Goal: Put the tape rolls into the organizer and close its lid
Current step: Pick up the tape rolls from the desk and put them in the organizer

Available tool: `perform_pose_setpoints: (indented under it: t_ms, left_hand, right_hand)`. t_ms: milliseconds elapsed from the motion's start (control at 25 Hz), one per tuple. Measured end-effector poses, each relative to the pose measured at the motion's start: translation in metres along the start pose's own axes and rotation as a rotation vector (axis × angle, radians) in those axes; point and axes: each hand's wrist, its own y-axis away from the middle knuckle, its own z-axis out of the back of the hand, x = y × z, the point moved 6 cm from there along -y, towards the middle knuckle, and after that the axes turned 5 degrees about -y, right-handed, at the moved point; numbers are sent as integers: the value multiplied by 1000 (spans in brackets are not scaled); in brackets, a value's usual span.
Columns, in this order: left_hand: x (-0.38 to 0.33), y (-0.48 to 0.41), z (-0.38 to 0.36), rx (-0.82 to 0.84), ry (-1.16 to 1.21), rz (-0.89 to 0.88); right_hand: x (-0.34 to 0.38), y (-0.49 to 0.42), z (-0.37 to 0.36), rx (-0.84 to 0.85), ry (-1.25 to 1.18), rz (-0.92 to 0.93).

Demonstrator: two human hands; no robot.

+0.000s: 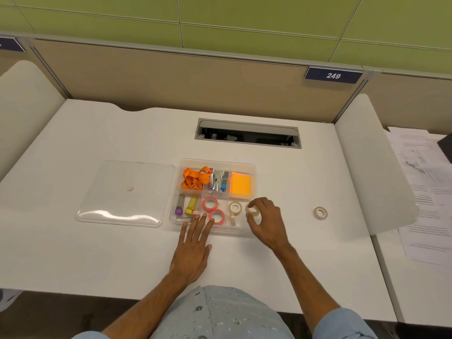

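**While one roll hangs over the tray, another waits on the desk**

As the right hand [265, 217] pinches a pale tape roll [252, 210] between thumb and fingertips, it sits at the right edge of the clear organizer [253, 167], just right of frame centre. Two pink rolls [210, 203] and a cream roll [235, 207] already lie in the lower compartments. The left hand [193, 250] lies flat and unclenched, holding nothing, its fingertips touching the tray's near rim, seemingly to steady it.

To finish this step well, the person should probably carry the roll fully over the cream roll's compartment and let it drop flat, so nothing stands proud of the rim when the lid [124, 194], lying left of the tray, goes on. One more roll [321, 212] lies well apart at right.

Whether the held roll is already past the tray wall is hard to judge; the transparent walls blur the compartment edges.
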Motion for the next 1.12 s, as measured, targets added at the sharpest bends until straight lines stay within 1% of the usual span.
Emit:
perform_pose_setpoints:
  t_ms: [160,280,360,480,560,640,800,920,1000,1120]
  left_hand:
    - [3,-1,2,-19,5,-4]
    - [4,-1,1,-18,-6,0]
    - [4,-1,2,-28,-1,-6]
    - [3,-1,-1,-18,-16,-16]
    - [2,-1,-2,-17,-19,-17]
    - [1,0,-1,-15,-13,-10]
    - [0,0,1,-18,2,-3]
    - [-1,0,1,-15,-1,3]
    - [0,2,1,-27,-15,10]
    - [-2,2,3,-41,-20,14]
  right_hand:
    - [2,5,-15,135,194,65]
    - [4,6,-18,175,295,93]
    - [2,7,-14,144,264,64]
    - [-6,8,6,-3,188,8]
    - [-20,9,22,-100,154,-74]
    - [-41,11,36,-150,131,-206]
    - [-84,22,60,-200,176,-449]
    - [-109,32,74,-193,222,-615]
    - [-120,38,78,-171,231,-680]
    - [-125,45,77,-169,247,-682]
